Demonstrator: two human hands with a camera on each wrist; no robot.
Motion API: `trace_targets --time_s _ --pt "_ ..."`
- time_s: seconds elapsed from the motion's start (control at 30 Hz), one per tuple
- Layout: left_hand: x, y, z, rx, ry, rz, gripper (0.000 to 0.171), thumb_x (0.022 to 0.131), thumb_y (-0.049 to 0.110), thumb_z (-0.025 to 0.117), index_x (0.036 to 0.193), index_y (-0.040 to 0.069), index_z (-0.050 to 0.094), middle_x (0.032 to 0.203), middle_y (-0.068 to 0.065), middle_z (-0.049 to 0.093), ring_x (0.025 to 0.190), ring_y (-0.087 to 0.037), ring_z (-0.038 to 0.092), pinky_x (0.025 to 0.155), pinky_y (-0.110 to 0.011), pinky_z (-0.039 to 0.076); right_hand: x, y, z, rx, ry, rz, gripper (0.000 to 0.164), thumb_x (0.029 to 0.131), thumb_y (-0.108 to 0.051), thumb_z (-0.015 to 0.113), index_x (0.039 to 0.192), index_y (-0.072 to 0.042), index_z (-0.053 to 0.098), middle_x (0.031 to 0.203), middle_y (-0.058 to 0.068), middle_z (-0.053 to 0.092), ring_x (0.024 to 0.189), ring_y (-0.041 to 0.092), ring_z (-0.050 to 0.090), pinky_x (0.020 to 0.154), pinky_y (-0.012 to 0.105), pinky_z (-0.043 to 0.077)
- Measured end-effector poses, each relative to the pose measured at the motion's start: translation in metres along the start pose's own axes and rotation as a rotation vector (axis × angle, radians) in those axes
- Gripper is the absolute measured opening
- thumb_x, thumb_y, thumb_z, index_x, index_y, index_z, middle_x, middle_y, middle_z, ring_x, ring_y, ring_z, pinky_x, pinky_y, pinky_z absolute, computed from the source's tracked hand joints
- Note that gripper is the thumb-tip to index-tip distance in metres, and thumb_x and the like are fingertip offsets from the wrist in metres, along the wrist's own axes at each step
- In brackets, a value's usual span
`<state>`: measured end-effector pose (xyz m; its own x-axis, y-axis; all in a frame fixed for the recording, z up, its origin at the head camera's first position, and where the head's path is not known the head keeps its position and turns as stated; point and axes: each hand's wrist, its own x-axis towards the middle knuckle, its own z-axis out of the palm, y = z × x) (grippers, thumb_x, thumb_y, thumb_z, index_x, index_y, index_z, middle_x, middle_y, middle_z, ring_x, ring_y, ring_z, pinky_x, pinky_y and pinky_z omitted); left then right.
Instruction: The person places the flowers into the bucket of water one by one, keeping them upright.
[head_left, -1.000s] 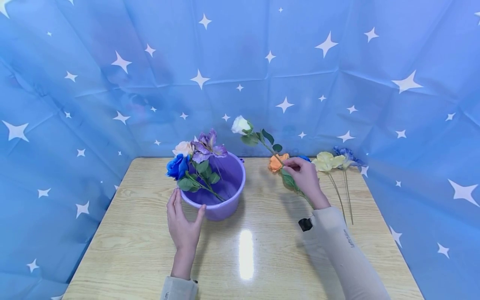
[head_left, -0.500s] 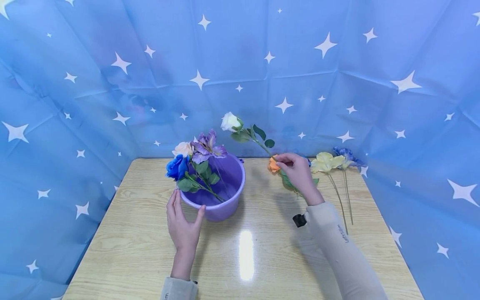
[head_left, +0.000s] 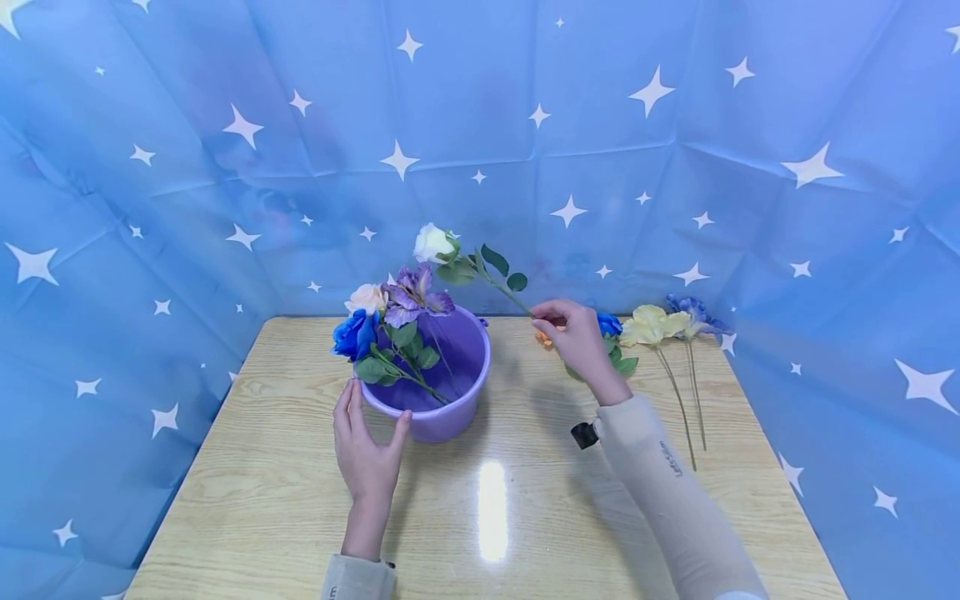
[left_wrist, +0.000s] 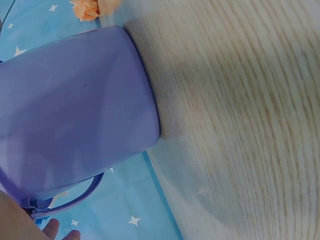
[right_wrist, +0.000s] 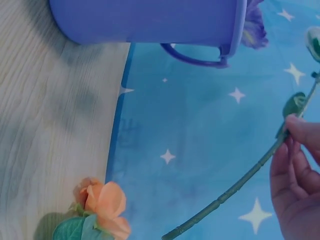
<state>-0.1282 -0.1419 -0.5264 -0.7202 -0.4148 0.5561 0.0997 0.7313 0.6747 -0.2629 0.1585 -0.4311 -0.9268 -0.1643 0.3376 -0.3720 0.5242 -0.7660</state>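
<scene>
A white rose (head_left: 433,243) on a leafy green stem is held up in the air by my right hand (head_left: 576,342), its thumb and fingers pinching the stem. In the right wrist view the stem (right_wrist: 220,200) runs on below the fingers to a bare cut end. The bloom is just behind and above a purple bucket (head_left: 442,425). Against the bucket's near left side rests my left hand (head_left: 369,454), fingers spread and thumb at the rim. A blue rose (head_left: 356,335), a pale pink rose (head_left: 366,297) and a purple iris-like flower (head_left: 414,293) lean inside the bucket.
An orange flower (right_wrist: 107,200) lies right of the bucket, mostly hidden by my right hand in the head view. Farther right are another blue flower (head_left: 609,323), a pale yellow flower (head_left: 654,325) and a blue-violet one (head_left: 697,312). A starry blue cloth (head_left: 480,100) hangs behind the table.
My right hand has moved left with the white rose, bringing the bloom from right of the bucket to behind it. The left hand and the bucket stay put.
</scene>
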Motion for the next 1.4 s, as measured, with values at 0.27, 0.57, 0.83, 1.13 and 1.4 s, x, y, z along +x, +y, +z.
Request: trace_targets --time_s 0.27,0.57,0.83,1.13,1.4 --pt "0.0 -0.001 0.0 0.001 0.007 0.006 0.087 0.078 0.039 0.08 0.152 0.012 0.041 0.152 -0.012 0.044 0.14 -0.033 0.043 0.112 -0.053 0.04 0.005 -0.014 0.01 -0.001 -0.021 -0.028 0.017 0.093 -0.011 0.069 0.107 -0.003 0.075 0.101 0.013 0.074 0.088 0.024 0.071 0.081 0.04 0.061" --pt "-0.001 -0.001 -0.001 0.001 -0.006 -0.012 0.087 0.079 0.042 0.079 0.152 0.013 0.041 0.153 -0.011 0.044 0.14 -0.033 0.042 0.112 -0.053 0.04 0.011 -0.03 0.023 0.018 -0.048 -0.07 0.016 0.092 -0.008 0.069 0.107 -0.005 0.075 0.101 0.013 0.074 0.09 0.026 0.071 0.082 0.04 0.062" --pt "0.0 -0.001 0.001 -0.001 0.001 0.001 0.088 0.077 0.036 0.081 0.152 0.013 0.041 0.152 -0.011 0.044 0.14 -0.033 0.043 0.112 -0.054 0.041 0.02 -0.049 0.037 0.033 -0.06 -0.134 0.015 0.091 -0.007 0.07 0.105 -0.006 0.075 0.1 0.01 0.075 0.088 0.023 0.072 0.08 0.037 0.062" --pt "0.001 -0.001 0.001 -0.009 0.007 0.012 0.087 0.078 0.039 0.08 0.151 0.011 0.042 0.152 -0.012 0.045 0.139 -0.033 0.043 0.113 -0.053 0.04 0.029 -0.076 0.056 0.039 -0.08 -0.228 0.012 0.091 -0.008 0.071 0.101 -0.009 0.076 0.098 0.005 0.075 0.082 0.016 0.069 0.073 0.03 0.061" --pt "0.001 -0.001 0.001 -0.009 0.012 0.012 0.086 0.078 0.039 0.079 0.151 0.011 0.043 0.151 -0.012 0.045 0.139 -0.033 0.044 0.112 -0.053 0.04 0.032 -0.098 0.073 0.048 -0.121 -0.282 0.013 0.089 -0.004 0.071 0.101 -0.005 0.076 0.095 0.008 0.074 0.079 0.016 0.068 0.071 0.023 0.059"
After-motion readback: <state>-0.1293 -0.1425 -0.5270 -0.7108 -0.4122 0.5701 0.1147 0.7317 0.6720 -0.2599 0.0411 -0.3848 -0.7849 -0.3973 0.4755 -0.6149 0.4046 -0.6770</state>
